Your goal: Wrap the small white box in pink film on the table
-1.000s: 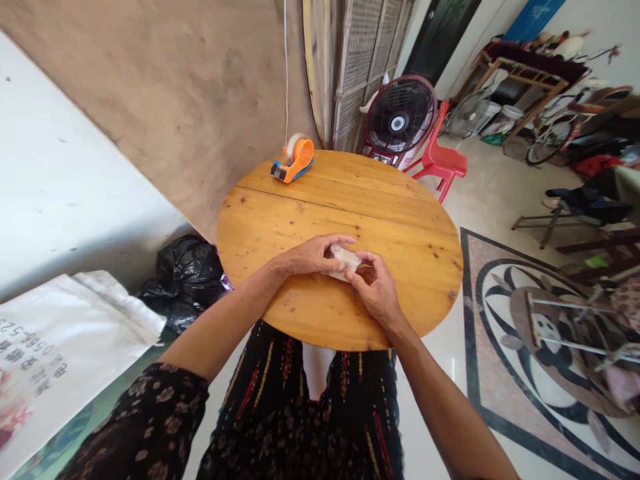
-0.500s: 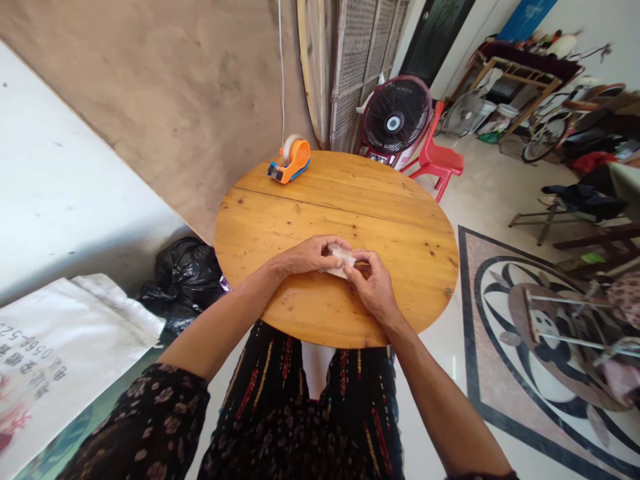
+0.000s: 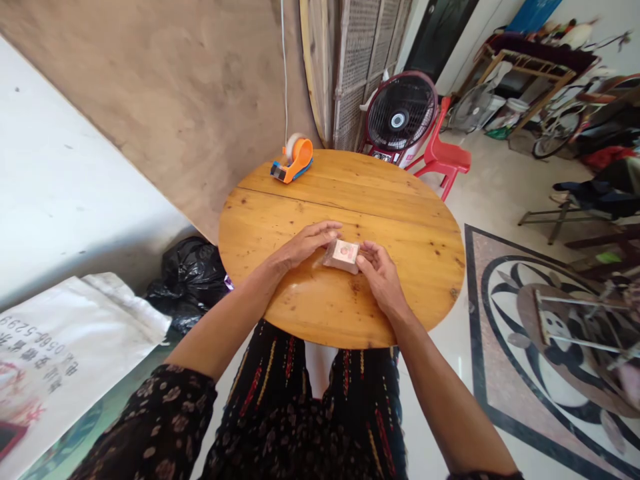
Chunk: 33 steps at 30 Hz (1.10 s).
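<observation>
A small flat packet (image 3: 343,255) with a pale, reddish printed face lies on the round wooden table (image 3: 280,220), near its middle. My left hand (image 3: 306,243) rests on the packet's left edge with its fingers curled over it. My right hand (image 3: 379,273) grips the packet's right side with bent fingers. Both hands hold the packet against the tabletop.
An orange tape dispenser (image 3: 294,159) sits at the table's far left edge. Behind the table stand a fan (image 3: 400,119) and a red plastic chair (image 3: 441,159). A black bag (image 3: 189,275) and a white printed sack (image 3: 60,347) lie on the floor at left.
The packet has been turned so its printed face shows, and both hands have shifted slightly away from me on the table.
</observation>
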Tool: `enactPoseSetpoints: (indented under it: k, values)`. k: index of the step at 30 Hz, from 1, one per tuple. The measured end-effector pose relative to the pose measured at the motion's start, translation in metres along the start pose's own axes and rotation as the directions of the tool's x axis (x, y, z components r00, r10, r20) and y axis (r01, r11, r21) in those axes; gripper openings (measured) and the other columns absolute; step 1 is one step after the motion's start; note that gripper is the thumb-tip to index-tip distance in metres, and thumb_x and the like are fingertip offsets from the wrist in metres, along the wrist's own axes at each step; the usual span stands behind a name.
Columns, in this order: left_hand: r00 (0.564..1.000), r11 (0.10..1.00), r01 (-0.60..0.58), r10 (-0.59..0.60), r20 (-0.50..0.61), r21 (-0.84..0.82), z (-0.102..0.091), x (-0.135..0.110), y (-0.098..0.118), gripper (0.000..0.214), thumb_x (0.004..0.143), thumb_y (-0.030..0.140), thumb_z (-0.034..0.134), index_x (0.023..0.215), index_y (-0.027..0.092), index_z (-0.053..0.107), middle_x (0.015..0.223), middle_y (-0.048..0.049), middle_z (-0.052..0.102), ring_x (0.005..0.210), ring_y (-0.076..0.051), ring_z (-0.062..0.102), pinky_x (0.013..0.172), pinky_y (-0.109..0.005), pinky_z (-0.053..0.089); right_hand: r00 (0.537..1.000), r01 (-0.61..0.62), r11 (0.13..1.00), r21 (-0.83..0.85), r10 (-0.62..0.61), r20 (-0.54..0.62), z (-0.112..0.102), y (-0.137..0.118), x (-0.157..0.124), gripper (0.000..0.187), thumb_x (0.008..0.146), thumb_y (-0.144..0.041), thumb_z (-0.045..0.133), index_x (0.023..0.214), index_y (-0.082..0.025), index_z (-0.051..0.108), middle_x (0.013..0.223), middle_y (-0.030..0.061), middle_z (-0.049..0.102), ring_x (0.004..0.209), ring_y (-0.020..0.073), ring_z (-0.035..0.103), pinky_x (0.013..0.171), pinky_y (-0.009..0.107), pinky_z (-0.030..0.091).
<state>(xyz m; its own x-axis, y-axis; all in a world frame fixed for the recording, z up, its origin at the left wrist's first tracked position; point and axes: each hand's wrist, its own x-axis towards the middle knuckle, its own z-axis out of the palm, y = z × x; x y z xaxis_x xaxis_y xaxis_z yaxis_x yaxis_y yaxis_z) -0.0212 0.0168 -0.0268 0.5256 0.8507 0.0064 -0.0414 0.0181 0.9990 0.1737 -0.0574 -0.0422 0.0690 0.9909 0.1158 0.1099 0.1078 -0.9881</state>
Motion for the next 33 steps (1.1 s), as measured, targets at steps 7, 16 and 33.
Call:
enactPoseSetpoints:
  k: [7,16,33]
  values:
    - [0.993,0.998,-0.031,0.025,0.115,0.053,-0.003,-0.005,0.006,0.063,0.073,0.039,0.071,0.129,0.015,0.053,0.121,-0.0129,0.062,0.112,-0.028,0.057,0.096,-0.042,0.043,1.0,0.009,0.993,-0.115,-0.005,0.028,0.002,0.0,-0.006,0.068,0.072,-0.041,0.07,0.132,-0.023,0.043,0.138,0.0143,0.047,0.122,0.0293,0.051,0.09,0.045,0.053]
    - [0.973,0.897,-0.205,0.144,0.181,0.39,-0.005,-0.004,0.009,0.035,0.08,0.035,0.066,0.112,0.024,0.069,0.142,-0.008,0.044,0.135,-0.029,0.036,0.111,-0.045,0.029,0.999,0.014,0.989,-0.144,-0.01,0.031,0.002,0.006,-0.007,0.07,0.074,-0.032,0.068,0.137,-0.022,0.039,0.136,0.0154,0.049,0.112,0.0266,0.058,0.091,0.046,0.052]
    - [0.988,0.995,-0.1,0.101,-0.12,0.014,-0.015,0.004,-0.006,0.048,0.074,0.034,0.068,0.119,0.017,0.063,0.124,-0.0106,0.062,0.12,-0.028,0.053,0.101,-0.039,0.04,1.0,0.018,0.982,-0.188,-0.016,0.017,0.003,0.007,-0.009,0.073,0.075,-0.03,0.066,0.14,-0.018,0.037,0.137,0.017,0.046,0.118,0.028,0.054,0.095,0.046,0.051]
